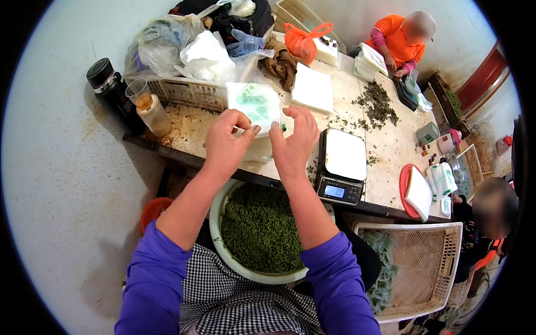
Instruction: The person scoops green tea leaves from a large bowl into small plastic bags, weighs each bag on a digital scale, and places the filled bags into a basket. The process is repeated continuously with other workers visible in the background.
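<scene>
A clear plastic bag with green print [254,103] is held up in front of me, above the table's near edge. My left hand [230,139] pinches its lower left part between thumb and forefinger. At its right edge is my right hand [297,142], thumb on the film and fingers curled. More clear film [259,149] lies below, partly hidden by my hands. Right of my right hand stands a digital scale [345,156] with a bare white pan. Below my forearms, a round pale tub [216,223] holds many small green berries or seeds.
A black flask [111,92] and a cup-topped jar [153,116] stand left, by a bag-filled basket [190,92]. White sheets [311,89] and dark scattered bits [377,103] lie beyond. A crate [424,268] holds filled packets. Two people [399,42] sit at far and right sides.
</scene>
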Available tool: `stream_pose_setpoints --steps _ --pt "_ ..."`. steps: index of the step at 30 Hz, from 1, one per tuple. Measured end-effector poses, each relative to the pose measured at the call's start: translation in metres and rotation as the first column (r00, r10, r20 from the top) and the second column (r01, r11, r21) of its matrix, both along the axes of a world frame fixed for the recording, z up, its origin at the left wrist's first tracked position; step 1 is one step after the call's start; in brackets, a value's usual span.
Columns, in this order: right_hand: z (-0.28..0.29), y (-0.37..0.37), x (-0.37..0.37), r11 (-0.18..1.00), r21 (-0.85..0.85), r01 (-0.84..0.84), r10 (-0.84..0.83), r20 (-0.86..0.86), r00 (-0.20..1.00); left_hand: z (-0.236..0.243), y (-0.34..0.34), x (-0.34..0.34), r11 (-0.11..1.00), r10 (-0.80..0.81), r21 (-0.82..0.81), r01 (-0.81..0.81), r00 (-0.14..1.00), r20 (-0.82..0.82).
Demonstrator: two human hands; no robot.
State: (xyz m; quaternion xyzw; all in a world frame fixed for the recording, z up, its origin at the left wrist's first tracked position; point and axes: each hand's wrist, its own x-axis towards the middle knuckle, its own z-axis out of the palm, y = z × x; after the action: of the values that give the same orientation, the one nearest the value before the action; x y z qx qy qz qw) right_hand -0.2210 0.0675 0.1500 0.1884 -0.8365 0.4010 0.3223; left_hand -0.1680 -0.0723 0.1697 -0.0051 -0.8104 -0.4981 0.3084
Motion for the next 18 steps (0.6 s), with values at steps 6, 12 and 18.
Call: stream_pose_setpoints --steps 6,12,18 --pt "0.015 0.003 0.055 0.776 -0.628 -0.055 0.315 0.312 0.896 -0.014 0.05 0.035 0.97 -0.006 -0.23 -0.081 0.935 -0.354" --pt "-0.035 0.064 0.112 0.697 -0.717 0.005 0.377 0.372 0.848 -0.039 0.077 0.106 0.83 -0.303 -0.553 0.078 0.894 -0.329" --pt "-0.098 0.123 0.198 0.916 -0.387 -0.108 0.363 0.684 0.633 -0.062 0.091 0.184 0.609 -0.424 -0.724 0.324 0.905 0.049"
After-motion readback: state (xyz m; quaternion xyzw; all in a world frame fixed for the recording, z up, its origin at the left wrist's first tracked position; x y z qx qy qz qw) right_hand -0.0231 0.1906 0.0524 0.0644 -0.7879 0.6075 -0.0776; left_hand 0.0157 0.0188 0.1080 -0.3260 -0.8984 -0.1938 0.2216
